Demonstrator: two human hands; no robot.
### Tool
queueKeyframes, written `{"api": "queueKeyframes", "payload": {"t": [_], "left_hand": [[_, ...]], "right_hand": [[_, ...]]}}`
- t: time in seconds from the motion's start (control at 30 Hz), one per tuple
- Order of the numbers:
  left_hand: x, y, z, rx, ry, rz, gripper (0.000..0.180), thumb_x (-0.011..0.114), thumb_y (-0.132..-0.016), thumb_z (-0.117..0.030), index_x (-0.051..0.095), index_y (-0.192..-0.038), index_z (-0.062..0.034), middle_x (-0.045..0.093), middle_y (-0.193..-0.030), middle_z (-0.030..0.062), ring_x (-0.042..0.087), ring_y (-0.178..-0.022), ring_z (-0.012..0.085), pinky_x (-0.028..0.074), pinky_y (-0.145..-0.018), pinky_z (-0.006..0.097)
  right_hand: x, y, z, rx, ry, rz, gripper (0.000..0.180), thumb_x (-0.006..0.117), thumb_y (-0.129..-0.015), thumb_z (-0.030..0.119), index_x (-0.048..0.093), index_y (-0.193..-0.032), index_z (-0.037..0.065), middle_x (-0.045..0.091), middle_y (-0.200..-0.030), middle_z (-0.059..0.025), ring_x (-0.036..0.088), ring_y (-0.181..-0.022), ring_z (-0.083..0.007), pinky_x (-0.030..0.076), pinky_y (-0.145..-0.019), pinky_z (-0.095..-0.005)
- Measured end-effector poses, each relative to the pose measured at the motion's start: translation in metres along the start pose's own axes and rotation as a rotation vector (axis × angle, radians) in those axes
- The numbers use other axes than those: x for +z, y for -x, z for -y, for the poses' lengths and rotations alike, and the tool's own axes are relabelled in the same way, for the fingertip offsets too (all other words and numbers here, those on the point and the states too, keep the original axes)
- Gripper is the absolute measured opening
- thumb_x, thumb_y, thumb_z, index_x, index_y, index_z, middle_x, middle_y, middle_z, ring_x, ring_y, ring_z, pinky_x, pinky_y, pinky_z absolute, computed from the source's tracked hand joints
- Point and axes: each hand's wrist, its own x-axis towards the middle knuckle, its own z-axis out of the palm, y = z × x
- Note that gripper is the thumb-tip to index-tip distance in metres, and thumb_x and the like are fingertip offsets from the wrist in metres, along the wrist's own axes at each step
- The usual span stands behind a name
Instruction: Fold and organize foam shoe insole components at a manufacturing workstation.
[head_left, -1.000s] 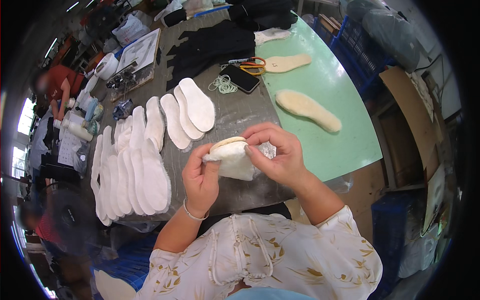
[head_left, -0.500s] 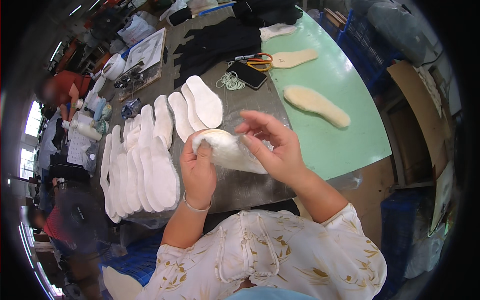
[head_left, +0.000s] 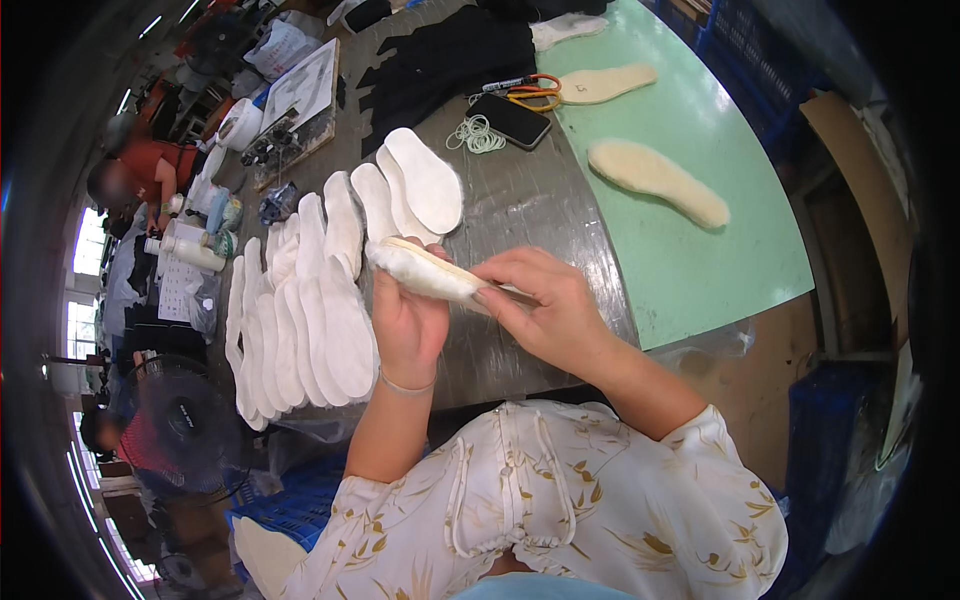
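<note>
Between my hands, above the dark table, is a fluffy white insole (head_left: 425, 275) tilted on its edge, with a cream backing along its upper side. My left hand (head_left: 408, 325) supports it from below at its left end; the fingers are partly hidden behind it. At the other end, my right hand (head_left: 540, 300) pinches the insole between thumb and fingers. Rows of white insoles (head_left: 340, 325) lie overlapping to the left of my hands. Farther off, more white insoles (head_left: 425, 185) overlap one another. A single fleecy cream insole (head_left: 660, 183) rests on the green mat.
The green mat (head_left: 710, 270) covers the table's right side. A black phone (head_left: 510, 120), orange-handled scissors (head_left: 540, 92), a marker and pale cord loops (head_left: 476, 135) sit at the back. Dark fabric (head_left: 440, 75) lies beyond. A fan (head_left: 185, 425) stands at left; a person in red works farther back.
My right hand has come down and closed on the insole's right end. The insole has turned more edge-on, showing its cream backing. The whole view has shifted slightly.
</note>
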Motion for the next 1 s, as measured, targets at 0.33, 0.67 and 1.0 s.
{"api": "queueKeyframes", "payload": {"t": [0.33,0.67,1.0], "left_hand": [[-0.008,-0.004,0.010,0.005,-0.074,0.096,0.030,0.057,-0.100,-0.041,0.055,-0.108,-0.0119,0.057,-0.101,0.0032,0.054,-0.109,0.0249,0.044,-0.098,0.041],[0.014,-0.008,0.004,0.088,-0.275,0.243,0.033,0.064,-0.098,-0.035,0.059,-0.116,-0.0076,0.059,-0.107,0.0085,0.055,-0.112,0.0280,0.043,-0.101,0.042],[0.014,-0.007,-0.005,0.134,-0.452,0.310,0.021,0.068,-0.095,-0.020,0.065,-0.106,-0.0030,0.062,-0.107,0.0085,0.057,-0.112,0.0267,0.044,-0.099,0.040]], "right_hand": [[-0.001,-0.009,0.006,-0.057,-0.070,-0.030,0.019,0.074,-0.084,0.011,0.073,-0.102,0.003,0.071,-0.093,-0.0111,0.067,-0.083,-0.0289,0.054,-0.074,-0.0367],[0.002,-0.024,0.014,-0.263,0.149,-0.133,0.016,0.075,-0.076,0.001,0.071,-0.091,0.005,0.068,-0.085,-0.0067,0.063,-0.073,-0.0260,0.050,-0.065,-0.0360],[-0.008,-0.021,0.025,-0.150,0.039,-0.012,0.016,0.075,-0.081,0.005,0.073,-0.097,0.004,0.070,-0.093,-0.0094,0.065,-0.081,-0.0271,0.052,-0.069,-0.0353]]}}
